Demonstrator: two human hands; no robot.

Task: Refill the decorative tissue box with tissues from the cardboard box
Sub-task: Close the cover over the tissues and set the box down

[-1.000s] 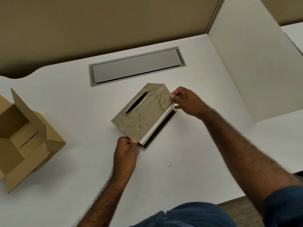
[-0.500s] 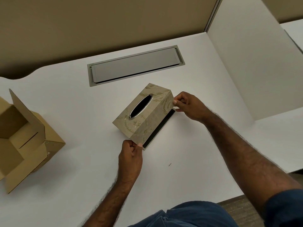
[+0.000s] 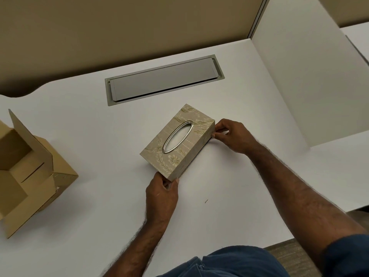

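Observation:
The decorative tissue box (image 3: 191, 124), beige with a leaf pattern and a silver oval slot on top, lies flat on the white desk (image 3: 99, 136), turned diagonally. White tissue shows through the slot. My left hand (image 3: 162, 193) grips its near corner with thumb and fingers. My right hand (image 3: 232, 135) pinches its far right corner. The brown cardboard box (image 3: 30, 172) stands open at the left edge of the desk, flaps up; the part of its inside that shows holds nothing.
A grey cable-tray lid (image 3: 163, 79) is set into the desk behind the tissue box. A white divider panel (image 3: 295, 76) rises on the right. A tan wall runs along the back. The desk's front edge lies at lower right.
The tissue box was tilted up with its lid lifted off the dark base and white tissue showing. It has been lowered and closed flat onto the desk, both hands staying on its corners.

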